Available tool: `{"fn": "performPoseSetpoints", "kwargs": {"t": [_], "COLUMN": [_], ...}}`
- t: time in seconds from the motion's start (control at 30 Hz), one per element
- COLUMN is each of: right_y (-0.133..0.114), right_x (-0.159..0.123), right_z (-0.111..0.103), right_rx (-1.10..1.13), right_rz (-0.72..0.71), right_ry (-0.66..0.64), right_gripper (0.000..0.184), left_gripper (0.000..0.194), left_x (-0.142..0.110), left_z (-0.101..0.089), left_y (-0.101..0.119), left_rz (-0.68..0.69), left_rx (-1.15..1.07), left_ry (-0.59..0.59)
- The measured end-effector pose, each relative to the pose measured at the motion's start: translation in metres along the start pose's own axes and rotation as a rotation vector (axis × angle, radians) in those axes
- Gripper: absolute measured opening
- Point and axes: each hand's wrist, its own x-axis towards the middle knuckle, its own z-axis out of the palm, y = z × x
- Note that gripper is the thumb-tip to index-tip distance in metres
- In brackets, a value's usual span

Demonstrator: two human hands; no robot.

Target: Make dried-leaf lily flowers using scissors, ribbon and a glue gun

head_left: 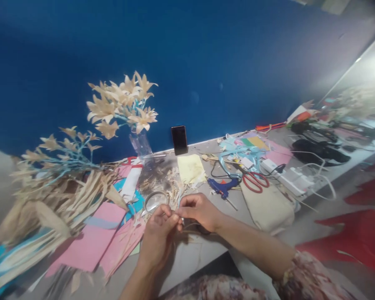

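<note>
My left hand [162,227] and my right hand [201,211] meet over the middle of the table, with thumbs and fingertips pinched close together. Something small and pale sits between the fingertips, mostly hidden, and I cannot make out what it is. Just behind my left hand lies a roll of tape [156,193]. Loose scraps of dried husk [173,183] are scattered beyond the fingers. To the right of my right hand rest a blue glue gun [223,187] and red-handled scissors [256,181].
Cream flowers on blue stems stand in a clear vase [140,145] at the back. A phone [179,138] leans against the blue wall. Dried husk strips [90,196] and pink paper [95,239] cover the left side. A white power strip [287,179] with cables lies right.
</note>
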Motion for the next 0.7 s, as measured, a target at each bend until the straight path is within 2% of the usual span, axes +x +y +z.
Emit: {"fn": "performPoseSetpoints", "kwargs": {"t": [0.1,0.27,0.47,0.7], "right_y": [-0.007,-0.019,-0.018,-0.014], "right_x": [0.004,0.010,0.011,0.008], "right_z": [0.001,-0.004,-0.010,-0.009], "right_rx": [-0.046,-0.302,-0.439,-0.647], "right_rz": [-0.033,-0.159,-0.308,-0.417], "right_ry": [-0.014,0.051,0.097,0.129], "right_gripper": [0.041,0.037,0.027,0.018], "left_gripper": [0.030,0.031,0.029,0.029], "left_x": [-0.002,0.002,0.009,0.013], "left_z": [0.003,0.006,0.006,0.007], "left_y": [0.003,0.004,0.002,-0.004], "left_rz": [-0.038,-0.043,-0.038,-0.022], "left_rx": [0.030,0.075,0.096,-0.062], "left_ry": [0.018,0.070,0.059,0.038]}}
